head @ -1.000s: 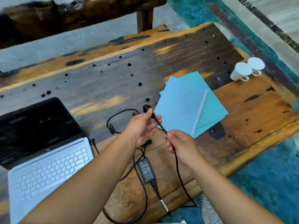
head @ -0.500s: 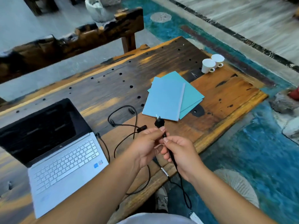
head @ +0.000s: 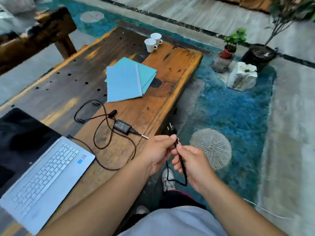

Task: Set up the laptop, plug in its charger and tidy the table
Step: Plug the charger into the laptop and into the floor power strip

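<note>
The person holds the plug (head: 171,129) out past the right edge of the table (head: 179,68), over the blue rug (head: 238,116). The left hand (head: 157,153) pinches the cord just under the plug, with its fingers curled round it. The right hand (head: 191,165) grips the cord (head: 181,163) a bit lower down, and the cord loops below it. The plug's metal pins point up.

The black power box (head: 122,126) lies on the table near its right edge. A thin wire runs from it in loops to the open laptop (head: 46,172) at the near left corner. Blue folders (head: 126,82) lie in the middle, and two white cups (head: 153,42) stand at the far end.

I can't see a wall socket. To plug in well, I think they should hold the plug by its fat part, keep fingers off the pins, and leave the cord slack so the box doesn't slide off.
</note>
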{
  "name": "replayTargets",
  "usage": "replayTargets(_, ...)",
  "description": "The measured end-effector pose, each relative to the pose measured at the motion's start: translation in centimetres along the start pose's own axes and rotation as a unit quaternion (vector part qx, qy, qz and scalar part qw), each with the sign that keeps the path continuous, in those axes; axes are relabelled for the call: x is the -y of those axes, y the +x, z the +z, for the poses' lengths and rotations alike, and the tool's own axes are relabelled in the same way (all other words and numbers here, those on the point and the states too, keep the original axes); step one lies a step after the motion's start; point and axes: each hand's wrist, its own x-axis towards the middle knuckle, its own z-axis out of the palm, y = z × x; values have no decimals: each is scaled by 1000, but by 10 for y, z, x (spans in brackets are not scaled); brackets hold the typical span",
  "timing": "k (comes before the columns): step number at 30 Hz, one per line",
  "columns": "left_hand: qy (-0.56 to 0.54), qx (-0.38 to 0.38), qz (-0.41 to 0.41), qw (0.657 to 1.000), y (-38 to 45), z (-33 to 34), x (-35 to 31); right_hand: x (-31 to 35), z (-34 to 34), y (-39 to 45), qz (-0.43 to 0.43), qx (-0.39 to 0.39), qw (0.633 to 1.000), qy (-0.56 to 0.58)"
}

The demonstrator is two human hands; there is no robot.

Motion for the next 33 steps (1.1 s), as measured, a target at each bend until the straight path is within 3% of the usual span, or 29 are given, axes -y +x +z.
replayTargets(5,108,32,-32,993,-11,32,44,-34,-42,-36,14,-58,998,37)
replayTargets(9,120,48,-41,991,-17,62,69,-53,-70,-53,14,-91,991,94)
replayTargets(14,143,15,-38,989,-11,101,96,-60,-108,-58,40,-102,986,126)
replayTargets(22,136,-1,-90,987,-3,151,160,-91,-178,-66,80,-100,984,122)
replayTargets(33,182,-14,-157,971,45,145,223,-151,-205,-26,134,-169,964,155)
